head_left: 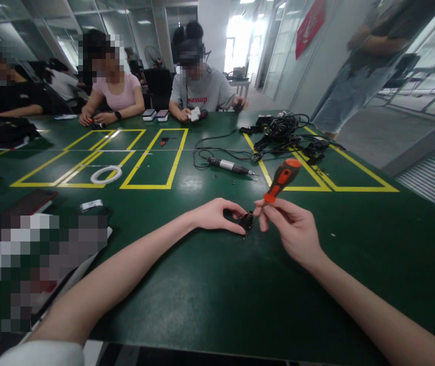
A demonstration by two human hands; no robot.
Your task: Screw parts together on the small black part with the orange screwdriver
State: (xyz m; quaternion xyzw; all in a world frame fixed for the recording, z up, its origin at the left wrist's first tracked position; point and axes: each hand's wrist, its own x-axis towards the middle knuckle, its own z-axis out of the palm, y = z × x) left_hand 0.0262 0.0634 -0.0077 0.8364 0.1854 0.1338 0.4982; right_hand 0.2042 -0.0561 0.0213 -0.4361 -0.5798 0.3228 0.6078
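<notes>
On the green table, my left hand (pixel 217 216) curls its thumb and fingers around a small dark part (pixel 246 221) with a short metal tube on top. My right hand (pixel 295 226) pinches a screwdriver (pixel 283 179) low down, near where the shaft leaves the handle. Its red and dark grey handle points up and leans to the right. The screwdriver's shaft and tip are mostly hidden by my fingers. My right fingertips are close beside the dark part; whether the tip touches it I cannot tell.
Behind my hands lies a corded electric screwdriver (pixel 229 166), with tiny bits near it. Black cables (pixel 284 129) are heaped at the back right. A white tape ring (pixel 106 175) lies left, inside yellow tape lines. Several people sit across the table; one person stands at the right.
</notes>
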